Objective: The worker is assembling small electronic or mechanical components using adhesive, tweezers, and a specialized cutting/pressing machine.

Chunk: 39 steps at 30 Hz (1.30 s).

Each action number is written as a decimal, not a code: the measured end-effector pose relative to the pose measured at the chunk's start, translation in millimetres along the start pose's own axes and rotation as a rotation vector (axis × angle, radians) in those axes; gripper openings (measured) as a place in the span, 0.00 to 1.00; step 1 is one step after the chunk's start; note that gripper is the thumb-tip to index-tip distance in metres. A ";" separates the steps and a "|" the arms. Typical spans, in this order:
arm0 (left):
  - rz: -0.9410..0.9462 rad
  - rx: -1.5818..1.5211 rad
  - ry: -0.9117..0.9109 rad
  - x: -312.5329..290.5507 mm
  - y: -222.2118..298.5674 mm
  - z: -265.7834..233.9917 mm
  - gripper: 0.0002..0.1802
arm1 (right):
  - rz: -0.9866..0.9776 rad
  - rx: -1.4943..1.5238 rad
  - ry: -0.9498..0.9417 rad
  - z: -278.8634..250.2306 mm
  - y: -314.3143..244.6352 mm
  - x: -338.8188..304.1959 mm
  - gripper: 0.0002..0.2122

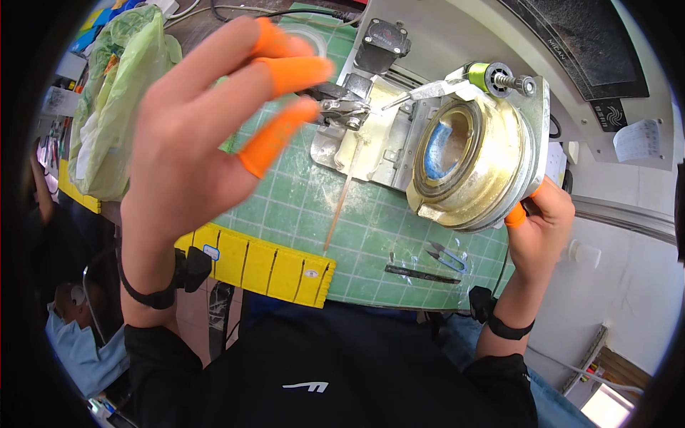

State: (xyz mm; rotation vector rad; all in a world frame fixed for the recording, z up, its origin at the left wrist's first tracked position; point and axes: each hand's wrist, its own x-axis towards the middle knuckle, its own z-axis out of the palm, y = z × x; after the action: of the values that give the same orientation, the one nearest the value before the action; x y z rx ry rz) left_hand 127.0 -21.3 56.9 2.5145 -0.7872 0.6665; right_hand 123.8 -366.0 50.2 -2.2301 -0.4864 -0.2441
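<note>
Slightly blurred, my left hand (193,135) is raised over the mat with orange finger cots on several fingers. Its fingers are apart and hold nothing that shows; they are close to a small metal clamp with a dark lever (342,110). At the right, my right hand (546,225) is at the edge of a round brass-coloured housing (471,203). Its fingers, also in orange cots, curl behind the housing, so their tips are hidden. Inside the housing's ring sits a blue lining (439,151). A thin wooden stick (342,203) slants down from a dusty metal plate (367,146).
Green cutting mat (300,214) carries pale dust, a yellow ridged strip (275,267), a black bar (422,274) and small blue-handled snips (448,258). Left is a pale green plastic bag (118,107). A bright green spool (485,77) tops the machine, beneath a dark panel (581,46).
</note>
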 end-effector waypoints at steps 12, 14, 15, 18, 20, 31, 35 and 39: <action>0.119 0.225 0.078 -15.1 -20.7 6.9 0.15 | -0.099 -0.217 -0.026 -10.3 -10.9 0.7 0.09; 0.121 0.219 0.064 -16.7 -26.2 9.2 0.16 | -0.125 -0.252 -0.038 -9.4 -13.7 0.1 0.07; 0.123 0.214 0.050 -17.0 -28.8 11.1 0.17 | -0.124 -0.252 -0.037 -7.6 -13.7 0.9 0.07; 0.084 0.190 0.048 -20.4 -33.2 19.4 0.17 | -0.179 -0.271 -0.007 -2.6 -11.7 1.4 0.06; 0.031 0.129 0.030 -22.9 -29.9 22.9 0.16 | -0.115 -0.301 0.000 -1.6 -11.7 -0.5 0.06; -0.257 -0.341 -0.051 -19.8 -29.6 31.2 0.14 | -0.050 -0.284 0.038 -11.6 0.6 -12.5 0.06; -0.531 -0.484 -0.163 -23.9 -30.9 21.5 0.15 | 0.003 -0.356 0.115 -39.8 1.6 -28.7 0.08; -0.464 -0.406 -0.086 -23.8 -19.8 27.9 0.21 | 0.061 -0.469 0.391 -92.2 23.2 -65.6 0.09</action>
State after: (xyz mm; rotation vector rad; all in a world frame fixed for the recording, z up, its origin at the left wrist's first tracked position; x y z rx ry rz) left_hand 130.7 -11.0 16.6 2.2368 -0.2998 0.2133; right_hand 72.9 -467.4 71.9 -2.5526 -0.1548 -0.8130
